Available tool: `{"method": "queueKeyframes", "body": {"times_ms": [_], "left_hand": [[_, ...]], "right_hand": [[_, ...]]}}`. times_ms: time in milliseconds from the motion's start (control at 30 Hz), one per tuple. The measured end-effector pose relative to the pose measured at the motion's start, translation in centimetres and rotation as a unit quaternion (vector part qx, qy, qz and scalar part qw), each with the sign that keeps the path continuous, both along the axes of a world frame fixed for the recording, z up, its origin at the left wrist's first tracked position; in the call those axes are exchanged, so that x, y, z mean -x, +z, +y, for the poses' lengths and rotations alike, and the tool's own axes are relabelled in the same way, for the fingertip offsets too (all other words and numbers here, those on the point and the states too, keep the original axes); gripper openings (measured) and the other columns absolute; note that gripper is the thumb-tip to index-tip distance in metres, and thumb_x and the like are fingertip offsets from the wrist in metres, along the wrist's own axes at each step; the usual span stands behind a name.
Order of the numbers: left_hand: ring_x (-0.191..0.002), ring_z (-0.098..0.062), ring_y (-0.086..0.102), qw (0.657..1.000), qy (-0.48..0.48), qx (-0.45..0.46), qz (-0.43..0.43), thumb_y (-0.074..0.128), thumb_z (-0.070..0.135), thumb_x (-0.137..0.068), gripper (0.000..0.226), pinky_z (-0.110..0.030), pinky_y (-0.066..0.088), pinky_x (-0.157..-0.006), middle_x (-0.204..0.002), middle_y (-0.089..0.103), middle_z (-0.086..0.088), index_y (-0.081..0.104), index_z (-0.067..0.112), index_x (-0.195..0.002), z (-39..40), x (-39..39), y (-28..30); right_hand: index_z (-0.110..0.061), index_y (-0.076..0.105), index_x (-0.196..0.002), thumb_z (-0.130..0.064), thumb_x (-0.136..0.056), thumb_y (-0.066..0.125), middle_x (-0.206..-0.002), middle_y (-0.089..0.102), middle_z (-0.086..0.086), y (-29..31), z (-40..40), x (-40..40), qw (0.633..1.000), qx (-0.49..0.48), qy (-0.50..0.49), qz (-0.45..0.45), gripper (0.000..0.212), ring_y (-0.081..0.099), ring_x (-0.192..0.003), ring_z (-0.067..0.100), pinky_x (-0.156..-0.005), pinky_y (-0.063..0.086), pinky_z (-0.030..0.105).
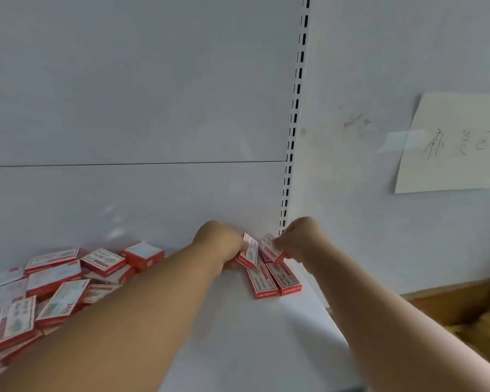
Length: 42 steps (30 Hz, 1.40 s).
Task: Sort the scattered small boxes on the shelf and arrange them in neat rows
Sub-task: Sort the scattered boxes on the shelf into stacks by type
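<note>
Both my arms reach to the back right corner of the white shelf. My left hand grips one small red-and-white box, tilted on edge. My right hand pinches another small box, also tilted. Just in front of them two boxes lie flat side by side. A loose heap of several such boxes lies at the left of the shelf, partly hidden by my left forearm.
The shelf's white back panel rises behind, with a slotted upright at the right. A paper note is taped to the wall beyond. A brown cardboard carton sits low at the right.
</note>
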<state>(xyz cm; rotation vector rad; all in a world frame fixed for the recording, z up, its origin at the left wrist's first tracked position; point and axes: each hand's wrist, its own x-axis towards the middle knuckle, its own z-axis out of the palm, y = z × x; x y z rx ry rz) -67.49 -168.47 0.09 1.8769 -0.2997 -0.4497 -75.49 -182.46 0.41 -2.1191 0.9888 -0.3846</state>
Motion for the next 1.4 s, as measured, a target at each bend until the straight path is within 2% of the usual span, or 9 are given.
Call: {"method": "queueKeyframes", "body": {"times_ms": [200,433,567,633,733,833,933,1233,1400], "left_hand": [[-0.044,-0.023,0.054,0.993,0.042,-0.098,-0.048,0.077,0.011,-0.073,0.015,-0.025,0.041,-0.047,-0.055,0.064,-0.012,0.065,0.006,-0.064,-1.1,0.3,-0.9],[-0.069,-0.028,0.074,0.991,0.025,-0.116,-0.057,0.078,0.021,-0.076,0.019,-0.032,0.056,-0.062,-0.065,0.074,-0.010,0.073,0.003,-0.077,-1.2,0.4,-1.3],[-0.058,-0.029,0.063,0.983,0.006,-0.148,-0.110,0.071,0.020,-0.081,0.019,-0.031,0.047,-0.057,-0.068,0.072,-0.012,0.069,0.004,-0.069,-0.7,0.7,-1.2],[-0.073,-0.032,0.068,0.964,0.000,-0.191,-0.184,0.065,0.017,-0.081,0.014,-0.029,0.047,-0.061,-0.073,0.070,-0.010,0.068,0.010,-0.070,0.0,1.1,-0.6],[-0.099,-0.028,0.064,0.927,0.006,-0.242,-0.287,0.063,0.022,-0.085,0.016,-0.029,0.047,-0.077,-0.100,0.067,-0.005,0.068,0.015,-0.099,2.0,1.2,0.7],[-0.101,-0.024,0.059,0.901,0.013,-0.267,-0.343,0.063,0.024,-0.085,0.023,-0.027,0.045,-0.079,-0.110,0.065,-0.002,0.065,0.019,-0.108,5.2,0.5,1.7],[-0.098,-0.022,0.059,0.895,0.025,-0.287,-0.341,0.061,0.024,-0.085,0.020,-0.029,0.047,-0.080,-0.107,0.065,0.000,0.065,0.022,-0.105,9.6,-0.4,1.9],[-0.095,-0.018,0.059,0.880,0.037,-0.297,-0.370,0.059,0.017,-0.086,0.018,-0.033,0.051,-0.082,-0.104,0.067,0.005,0.066,0.027,-0.100,21.4,-5.0,2.6],[-0.105,-0.022,0.057,0.859,0.011,-0.360,-0.365,0.055,0.022,-0.088,0.030,-0.037,0.051,-0.090,-0.118,0.062,0.000,0.062,0.033,-0.114,26.0,-9.1,2.5]], "right_hand": [[-0.013,0.054,-0.070,-0.023,-0.085,0.064,-0.061,0.054,0.000,-0.8,-1.1,-0.4,0.992,0.080,0.051,0.081,0.021,0.048,-0.051,0.014,-0.044,0.036,0.021],[-0.011,0.062,-0.079,-0.020,-0.086,0.061,-0.062,0.058,0.000,-0.8,-1.3,-0.9,0.990,0.086,0.089,0.072,0.011,0.051,-0.051,0.014,-0.045,0.040,0.021],[-0.013,0.053,-0.069,-0.017,-0.085,0.059,-0.064,0.054,0.001,-0.4,-0.2,-0.6,0.981,0.148,0.095,0.077,0.017,0.049,-0.052,0.015,-0.043,0.035,0.022],[-0.012,0.057,-0.076,-0.015,-0.083,0.057,-0.074,0.059,0.003,0.2,0.9,-0.3,0.976,0.184,0.100,0.065,0.008,0.056,-0.063,0.019,-0.049,0.041,0.024],[-0.009,0.063,-0.092,-0.014,-0.082,0.055,-0.090,0.065,0.006,1.3,3.0,-0.1,0.970,0.208,0.122,0.022,0.013,0.062,-0.082,0.026,-0.065,0.050,0.029],[-0.010,0.063,-0.091,-0.016,-0.083,0.055,-0.094,0.065,0.005,2.3,6.0,-0.4,0.961,0.230,0.153,-0.013,0.012,0.060,-0.085,0.025,-0.063,0.045,0.028],[-0.012,0.062,-0.090,-0.021,-0.086,0.054,-0.093,0.065,0.004,2.8,10.0,-1.5,0.951,0.249,0.180,-0.028,0.012,0.059,-0.084,0.024,-0.062,0.040,0.027],[-0.011,0.066,-0.094,-0.017,-0.088,0.054,-0.094,0.068,0.005,2.8,21.0,-5.8,0.939,0.252,0.231,-0.043,0.015,0.064,-0.086,0.025,-0.074,0.056,0.035],[-0.016,0.068,-0.108,-0.014,-0.090,0.053,-0.111,0.068,0.001,1.5,24.4,-8.4,0.933,0.250,0.256,-0.026,0.024,0.061,-0.104,0.022,-0.087,0.052,0.032]]}}
